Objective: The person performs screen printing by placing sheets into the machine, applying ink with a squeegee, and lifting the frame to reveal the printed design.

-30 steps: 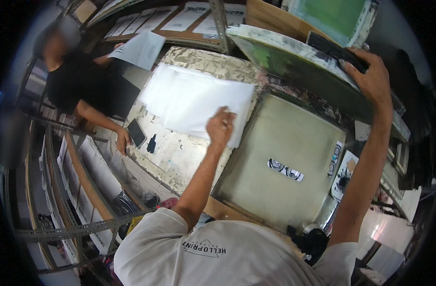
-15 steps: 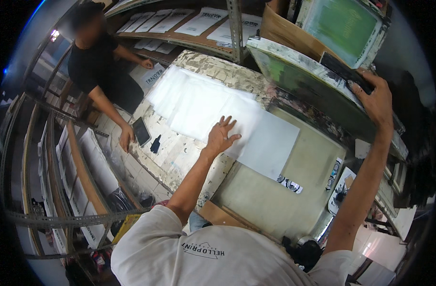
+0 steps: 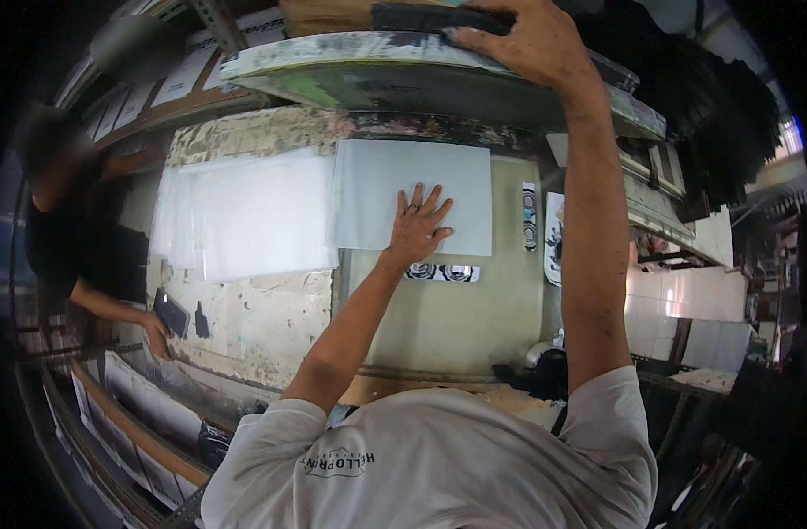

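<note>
My left hand lies flat, fingers spread, on a thin whitish plastic sheet. That sheet rests on the pale greenish printing bed, its left edge meeting a stack of similar white sheets. Higher up, my right hand is closed around a long dark bar at the top edge of a tilted printing screen. Part of that grip is cut off by the picture's upper edge. Black-and-white printed strips lie on the bed, one below the sheet and another to its right.
At the left another person stands by the paint-worn table, a hand near a dark phone-like slab. Racks with white printed sheets stand lower left, more shelves upper left. A small round container sits at the bed's near right.
My view has swung to the right. The sheet now lies squarer on the bed, and my left hand has moved from the stack's side onto it. My right hand keeps its hold.
</note>
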Demonstrator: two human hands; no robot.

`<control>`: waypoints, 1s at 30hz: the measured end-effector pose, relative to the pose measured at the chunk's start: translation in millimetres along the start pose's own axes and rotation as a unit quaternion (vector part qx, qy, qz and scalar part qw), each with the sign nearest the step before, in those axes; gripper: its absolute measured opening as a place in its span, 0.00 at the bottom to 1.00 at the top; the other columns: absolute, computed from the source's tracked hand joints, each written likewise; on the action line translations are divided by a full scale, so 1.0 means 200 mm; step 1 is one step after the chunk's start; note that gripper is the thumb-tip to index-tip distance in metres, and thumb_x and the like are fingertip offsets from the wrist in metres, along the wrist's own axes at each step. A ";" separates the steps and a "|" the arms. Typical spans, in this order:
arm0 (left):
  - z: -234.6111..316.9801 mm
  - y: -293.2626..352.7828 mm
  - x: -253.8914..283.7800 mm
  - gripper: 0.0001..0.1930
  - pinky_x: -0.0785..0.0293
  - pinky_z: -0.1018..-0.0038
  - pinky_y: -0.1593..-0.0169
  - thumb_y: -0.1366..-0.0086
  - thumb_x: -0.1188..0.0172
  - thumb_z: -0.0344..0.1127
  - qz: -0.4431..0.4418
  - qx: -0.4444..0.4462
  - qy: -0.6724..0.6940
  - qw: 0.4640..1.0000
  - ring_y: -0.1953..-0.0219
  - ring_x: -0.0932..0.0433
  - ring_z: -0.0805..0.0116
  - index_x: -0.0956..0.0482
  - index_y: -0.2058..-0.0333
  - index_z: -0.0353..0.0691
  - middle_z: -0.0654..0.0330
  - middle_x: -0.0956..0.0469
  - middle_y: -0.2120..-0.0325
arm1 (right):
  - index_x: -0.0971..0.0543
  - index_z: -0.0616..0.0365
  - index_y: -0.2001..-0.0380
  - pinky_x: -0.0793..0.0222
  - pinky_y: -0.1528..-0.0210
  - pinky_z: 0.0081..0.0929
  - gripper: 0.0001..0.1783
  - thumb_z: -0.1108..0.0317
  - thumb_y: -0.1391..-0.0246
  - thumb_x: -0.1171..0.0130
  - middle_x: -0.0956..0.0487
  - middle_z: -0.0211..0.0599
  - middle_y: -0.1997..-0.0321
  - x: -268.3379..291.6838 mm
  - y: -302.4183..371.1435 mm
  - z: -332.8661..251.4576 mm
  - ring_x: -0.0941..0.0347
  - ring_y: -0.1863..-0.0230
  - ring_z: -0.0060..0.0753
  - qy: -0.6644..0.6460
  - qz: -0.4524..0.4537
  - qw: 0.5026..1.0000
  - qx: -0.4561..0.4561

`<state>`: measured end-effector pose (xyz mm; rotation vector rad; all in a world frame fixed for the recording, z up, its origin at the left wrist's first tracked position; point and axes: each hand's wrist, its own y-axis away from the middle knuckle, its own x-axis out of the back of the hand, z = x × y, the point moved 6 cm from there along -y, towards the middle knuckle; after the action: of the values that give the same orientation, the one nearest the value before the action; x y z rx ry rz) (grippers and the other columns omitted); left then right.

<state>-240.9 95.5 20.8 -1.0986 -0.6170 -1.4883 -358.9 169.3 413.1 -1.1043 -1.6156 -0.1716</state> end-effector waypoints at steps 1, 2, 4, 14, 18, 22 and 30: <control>0.06 -0.05 -0.03 0.31 0.64 0.38 0.29 0.34 0.44 0.54 0.002 0.000 0.008 1.000 0.27 0.54 0.43 0.32 0.35 0.52 0.55 0.45 0.29 | 0.15 0.60 0.60 0.25 0.55 0.36 0.28 0.47 0.56 0.31 0.16 0.52 0.62 0.01 0.00 0.00 0.18 0.60 0.48 0.018 0.002 1.000 -0.004; 0.10 -0.08 -0.06 0.31 0.64 0.38 0.29 0.35 0.43 0.54 0.003 0.002 0.015 1.000 0.27 0.54 0.43 0.32 0.35 0.51 0.55 0.45 0.29 | 0.15 0.60 0.60 0.25 0.55 0.36 0.27 0.48 0.56 0.31 0.16 0.52 0.61 0.02 0.01 0.00 0.18 0.60 0.48 0.018 0.000 1.000 -0.007; 0.18 -0.10 -0.12 0.32 0.66 0.40 0.28 0.34 0.44 0.55 -0.012 0.005 0.013 1.000 0.27 0.56 0.43 0.33 0.35 0.52 0.56 0.47 0.29 | 0.15 0.59 0.59 0.25 0.54 0.36 0.27 0.49 0.56 0.31 0.16 0.52 0.61 0.02 0.01 -0.01 0.18 0.60 0.48 0.016 -0.006 1.000 -0.008; 0.35 -0.04 -0.17 0.31 0.67 0.42 0.28 0.35 0.42 0.52 -0.008 0.013 0.035 0.999 0.27 0.56 0.44 0.32 0.36 0.49 0.54 0.46 0.30 | 0.15 0.59 0.60 0.25 0.54 0.36 0.26 0.49 0.57 0.30 0.16 0.52 0.62 0.01 0.00 0.02 0.18 0.60 0.49 0.007 0.002 1.000 0.001; 0.37 -0.02 -0.18 0.31 0.68 0.42 0.28 0.35 0.43 0.52 -0.002 0.001 0.040 0.999 0.27 0.55 0.44 0.32 0.36 0.48 0.54 0.45 0.30 | 0.15 0.59 0.61 0.25 0.55 0.36 0.26 0.48 0.57 0.30 0.16 0.51 0.63 0.01 0.00 0.01 0.18 0.61 0.49 0.011 -0.004 1.000 -0.005; 0.38 -0.02 -0.17 0.31 0.67 0.42 0.28 0.34 0.44 0.52 -0.007 0.001 0.027 1.000 0.27 0.54 0.44 0.33 0.35 0.47 0.54 0.45 0.30 | 0.14 0.59 0.61 0.25 0.55 0.36 0.26 0.48 0.57 0.30 0.16 0.51 0.63 0.00 0.01 0.00 0.18 0.61 0.49 0.013 -0.013 1.000 -0.009; 0.34 0.02 0.25 0.35 0.61 0.42 0.29 0.36 0.38 0.48 0.139 -0.014 0.136 0.981 0.30 0.44 0.44 0.37 0.33 0.43 0.50 0.36 0.35 | 0.15 0.54 0.55 0.26 0.53 0.39 0.26 0.49 0.54 0.32 0.16 0.48 0.61 -0.08 0.17 0.09 0.19 0.59 0.46 0.113 0.057 0.991 0.044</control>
<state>-213.3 129.0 92.2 -0.9382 -0.2409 -1.3730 -347.2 190.4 379.0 -1.0652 -1.3427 -0.1433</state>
